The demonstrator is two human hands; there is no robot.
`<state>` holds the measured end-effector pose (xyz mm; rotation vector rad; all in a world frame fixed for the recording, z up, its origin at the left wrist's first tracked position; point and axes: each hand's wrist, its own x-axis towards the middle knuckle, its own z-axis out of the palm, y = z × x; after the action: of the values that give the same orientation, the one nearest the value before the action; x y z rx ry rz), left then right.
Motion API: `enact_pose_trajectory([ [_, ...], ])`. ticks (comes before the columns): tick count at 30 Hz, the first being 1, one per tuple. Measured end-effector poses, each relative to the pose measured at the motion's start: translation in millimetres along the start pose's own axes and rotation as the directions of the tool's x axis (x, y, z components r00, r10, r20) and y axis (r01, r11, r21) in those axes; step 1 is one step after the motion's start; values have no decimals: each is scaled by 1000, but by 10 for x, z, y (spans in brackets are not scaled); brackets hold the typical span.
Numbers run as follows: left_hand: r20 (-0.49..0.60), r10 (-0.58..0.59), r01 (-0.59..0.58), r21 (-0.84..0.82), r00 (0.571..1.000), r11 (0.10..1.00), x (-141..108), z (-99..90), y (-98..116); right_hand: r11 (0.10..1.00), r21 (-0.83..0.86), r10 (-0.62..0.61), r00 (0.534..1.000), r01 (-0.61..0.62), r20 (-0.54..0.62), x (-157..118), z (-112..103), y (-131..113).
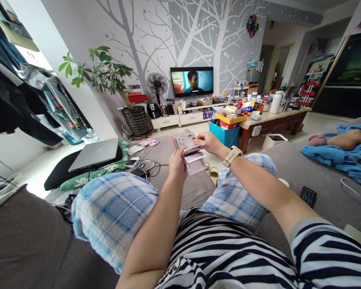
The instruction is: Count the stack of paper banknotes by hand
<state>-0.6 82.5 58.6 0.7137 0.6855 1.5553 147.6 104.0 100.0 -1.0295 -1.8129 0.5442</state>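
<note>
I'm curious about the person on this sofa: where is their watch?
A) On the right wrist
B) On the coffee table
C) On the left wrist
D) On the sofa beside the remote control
A. The watch with a beige strap sits on the wrist of the right hand, which reaches over the stack of paper notes held in the left hand.

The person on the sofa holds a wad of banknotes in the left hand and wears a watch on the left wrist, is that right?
Not quite: the head view shows the watch on the wrist of the right hand, not the left. The left hand does hold the wad of banknotes.
</note>
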Motion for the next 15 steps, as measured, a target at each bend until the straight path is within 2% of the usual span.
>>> enact_pose_trajectory([
  [6,49,37,-39,27,998,999,24,-17,-10,999,49,1,1000,-1,-11,-7,1,-21],
  [15,24,33,-33,-22,999,999,-55,35,39,990,134,-45,999,42,16,-23,-5,-92],
])
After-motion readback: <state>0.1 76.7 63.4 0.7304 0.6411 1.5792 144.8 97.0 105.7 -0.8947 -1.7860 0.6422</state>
